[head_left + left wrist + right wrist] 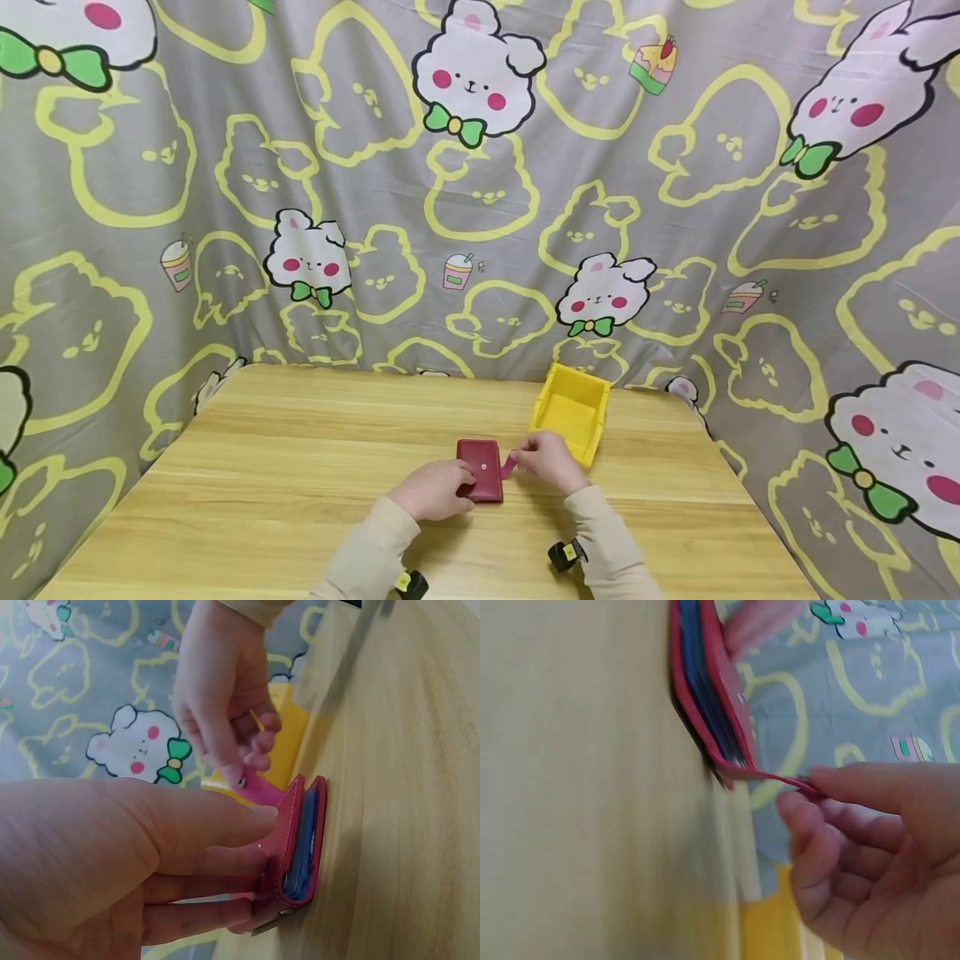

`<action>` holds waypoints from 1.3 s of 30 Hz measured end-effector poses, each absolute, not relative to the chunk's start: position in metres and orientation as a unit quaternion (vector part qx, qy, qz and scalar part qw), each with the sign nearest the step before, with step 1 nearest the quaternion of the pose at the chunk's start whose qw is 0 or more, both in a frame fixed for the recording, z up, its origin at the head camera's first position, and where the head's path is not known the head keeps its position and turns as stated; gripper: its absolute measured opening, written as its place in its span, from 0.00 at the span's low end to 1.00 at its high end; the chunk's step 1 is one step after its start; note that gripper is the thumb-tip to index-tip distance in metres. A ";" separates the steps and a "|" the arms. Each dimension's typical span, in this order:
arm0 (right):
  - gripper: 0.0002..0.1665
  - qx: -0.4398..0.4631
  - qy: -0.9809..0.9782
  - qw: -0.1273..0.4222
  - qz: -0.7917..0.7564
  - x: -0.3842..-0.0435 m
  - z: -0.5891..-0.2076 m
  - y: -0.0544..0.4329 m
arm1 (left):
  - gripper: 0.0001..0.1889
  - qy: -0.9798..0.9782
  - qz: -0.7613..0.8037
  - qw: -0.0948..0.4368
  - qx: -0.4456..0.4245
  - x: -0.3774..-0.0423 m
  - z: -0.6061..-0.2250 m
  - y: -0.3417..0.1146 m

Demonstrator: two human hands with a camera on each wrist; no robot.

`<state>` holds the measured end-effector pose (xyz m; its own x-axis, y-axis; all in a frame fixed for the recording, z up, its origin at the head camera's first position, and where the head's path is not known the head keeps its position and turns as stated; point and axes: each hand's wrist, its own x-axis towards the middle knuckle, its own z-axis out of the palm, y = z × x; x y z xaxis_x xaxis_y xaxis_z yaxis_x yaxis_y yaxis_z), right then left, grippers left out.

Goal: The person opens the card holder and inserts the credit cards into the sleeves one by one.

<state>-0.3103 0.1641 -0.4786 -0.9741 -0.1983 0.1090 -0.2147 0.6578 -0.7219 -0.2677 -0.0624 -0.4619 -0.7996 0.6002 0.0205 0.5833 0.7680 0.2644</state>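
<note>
A dark red wallet [483, 468] lies folded on the wooden table, with dark blue inner leaves showing at its edge in the left wrist view. Its pink-red strap [769, 776] sticks out on the right side, away from the cover. My right hand [546, 458] pinches the strap's end between thumb and index finger. From the left, my left hand [437, 490] rests its fingers on the wallet's cover; in the left wrist view its thumb [225, 817] and fingers lie against the front face. A small metal snap [483, 467] shows on the cover.
Just beyond my right hand stands a yellow open bin [570, 417] at the table's back right. The wooden table [300, 450] reaches back to a grey curtain [390, 192] printed with cartoon animals. Dark straps with small devices [564, 554] sit at both wrists.
</note>
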 end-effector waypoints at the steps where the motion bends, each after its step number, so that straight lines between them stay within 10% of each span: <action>1: 0.09 0.121 -0.909 0.025 0.398 -0.310 -0.479 0.160 | 0.20 0.940 0.128 0.031 0.316 -0.268 -0.461 -0.062; 11: 0.11 0.165 -0.915 0.110 0.351 -0.311 -0.491 0.129 | 0.18 0.939 0.112 0.015 0.323 -0.266 -0.461 -0.060; 39: 0.14 0.173 -0.936 0.080 0.294 -0.314 -0.494 0.112 | 0.19 0.937 0.120 0.021 0.326 -0.266 -0.463 -0.060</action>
<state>-0.3137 0.1121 -0.4938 -0.9273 -0.2769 0.2517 -0.3711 0.7668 -0.5237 -0.2660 -0.0602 -0.4634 -0.7868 0.6160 0.0399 0.6061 0.7586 0.2390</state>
